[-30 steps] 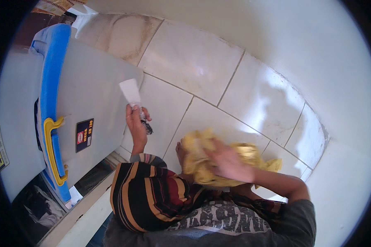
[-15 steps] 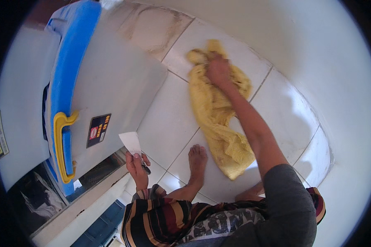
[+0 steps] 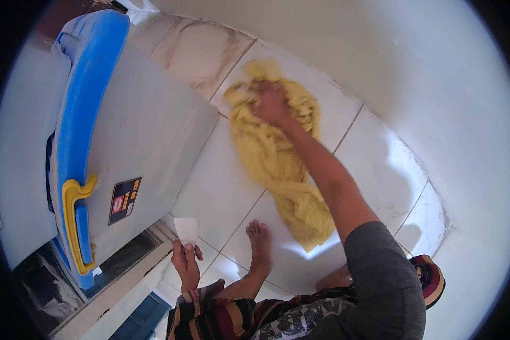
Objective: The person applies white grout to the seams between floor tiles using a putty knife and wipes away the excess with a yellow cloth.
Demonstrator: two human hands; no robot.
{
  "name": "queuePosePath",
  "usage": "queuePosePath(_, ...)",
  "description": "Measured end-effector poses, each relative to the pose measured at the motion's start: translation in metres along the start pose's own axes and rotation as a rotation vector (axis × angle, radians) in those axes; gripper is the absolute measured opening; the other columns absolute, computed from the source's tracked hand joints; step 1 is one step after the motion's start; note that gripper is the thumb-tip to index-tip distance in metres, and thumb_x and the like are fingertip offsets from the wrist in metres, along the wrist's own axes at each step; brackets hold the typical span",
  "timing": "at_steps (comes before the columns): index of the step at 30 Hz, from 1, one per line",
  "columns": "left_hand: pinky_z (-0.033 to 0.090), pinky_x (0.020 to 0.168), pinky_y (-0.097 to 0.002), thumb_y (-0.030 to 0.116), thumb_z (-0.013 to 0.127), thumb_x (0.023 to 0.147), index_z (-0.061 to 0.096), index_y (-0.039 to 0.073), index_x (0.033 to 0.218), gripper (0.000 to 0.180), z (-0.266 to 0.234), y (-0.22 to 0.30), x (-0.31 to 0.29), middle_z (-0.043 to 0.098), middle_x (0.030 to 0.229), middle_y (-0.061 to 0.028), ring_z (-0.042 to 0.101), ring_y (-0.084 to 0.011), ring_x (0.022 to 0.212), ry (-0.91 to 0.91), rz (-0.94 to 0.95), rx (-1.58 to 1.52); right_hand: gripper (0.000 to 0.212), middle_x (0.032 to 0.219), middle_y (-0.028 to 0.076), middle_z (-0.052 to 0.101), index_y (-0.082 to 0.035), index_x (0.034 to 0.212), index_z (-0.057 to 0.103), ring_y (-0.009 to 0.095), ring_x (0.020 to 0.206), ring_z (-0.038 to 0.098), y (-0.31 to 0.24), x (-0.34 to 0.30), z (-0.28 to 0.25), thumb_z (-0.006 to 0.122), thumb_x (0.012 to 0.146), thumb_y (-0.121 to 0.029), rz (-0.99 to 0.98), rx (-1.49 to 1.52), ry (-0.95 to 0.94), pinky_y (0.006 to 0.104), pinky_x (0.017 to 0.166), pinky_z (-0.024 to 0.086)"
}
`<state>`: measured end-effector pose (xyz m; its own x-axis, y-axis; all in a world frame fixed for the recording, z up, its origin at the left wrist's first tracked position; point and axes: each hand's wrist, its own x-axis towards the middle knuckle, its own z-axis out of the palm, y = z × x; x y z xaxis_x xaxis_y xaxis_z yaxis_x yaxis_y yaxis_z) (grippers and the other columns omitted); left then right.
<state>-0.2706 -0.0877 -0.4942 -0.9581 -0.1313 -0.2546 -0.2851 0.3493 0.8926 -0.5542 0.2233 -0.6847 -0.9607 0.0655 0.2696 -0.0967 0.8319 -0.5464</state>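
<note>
Yellow cloth (image 3: pixel 263 156) on tiled floor (image 3: pixel 209 175), between cooler (image 3: pixel 147 119) and the floor's wall-side edge; right hand (image 3: pixel 273 103) on its bunched far end, grip blurred, can't tell; left hand (image 3: pixel 187 263) grips scraper (image 3: pixel 186 229); probably best: even palm pressure, near end clear of foot (image 3: pixel 259 243)

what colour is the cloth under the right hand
The cloth under the right hand is yellow, best seen in the head view.

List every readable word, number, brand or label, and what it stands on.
Black rectangular yellow-lettered sticker with a red emblem, on the whitish plastic box: wording not copied here.
Pale blocky print on the dark grey fabric shirt: too broken up to read.
</note>
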Motion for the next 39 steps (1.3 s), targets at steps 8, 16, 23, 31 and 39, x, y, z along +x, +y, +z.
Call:
queuePosePath(8,0.04,0.049,-0.0238,0.017,0.043,0.097,0.048,0.002,0.092,0.017,-0.009,-0.001,0.006,0.049,0.073,-0.0039,0.046,-0.0095,0.056,-0.043,-0.079,0.022,0.059,0.131,0.023,0.046,0.004,0.119,0.055,0.038,0.122,0.042,-0.067,0.012,-0.011,0.07,0.072,-0.028,-0.256,0.305,-0.265,0.0421,0.106,0.031)
queuePosePath(16,0.039,0.049,-0.0248,0.018,0.043,0.097,0.042,0.005,0.086,0.017,0.031,0.022,0.045,0.045,0.071,-0.0028,0.045,-0.0108,0.056,-0.166,-0.057,0.051,0.071,0.142,0.025,0.032,-0.001,0.13,0.048,0.041,0.131,0.028,0.011,0.07,0.022,0.063,0.073,-0.042,-0.002,0.253,-0.054,0.0505,0.111,0.016)
queuePosePath(23,0.037,0.049,-0.0248,0.018,0.043,0.097,0.04,0.006,0.083,0.018,0.071,0.024,0.084,0.041,0.07,-0.0021,0.044,-0.0108,0.056,-0.293,0.073,-0.018,0.076,0.135,0.028,0.039,0.005,0.131,0.043,0.041,0.129,0.032,0.083,-0.047,-0.074,0.062,0.073,-0.04,0.21,0.092,-0.064,0.0474,0.109,0.023)
queuePosePath(31,0.039,0.05,-0.0248,0.018,0.044,0.097,0.04,0.006,0.08,0.021,0.125,0.026,0.117,0.042,0.069,-0.0015,0.044,-0.0106,0.057,-0.521,0.171,-0.05,0.067,0.131,0.02,0.046,-0.006,0.136,0.039,0.036,0.124,0.04,0.176,-0.31,-0.2,0.064,0.079,-0.031,0.727,-0.261,0.435,0.0452,0.106,0.03)
queuePosePath(39,0.039,0.049,-0.024,0.017,0.043,0.097,0.041,0.008,0.082,0.018,0.142,0.027,0.112,0.044,0.069,-0.0011,0.045,-0.0102,0.057,-0.67,0.157,-0.109,0.054,0.113,0.024,0.058,0.003,0.122,0.048,0.036,0.103,0.057,0.074,-0.312,-0.27,0.065,0.079,-0.024,1.236,-0.066,0.585,0.0443,0.087,0.046)
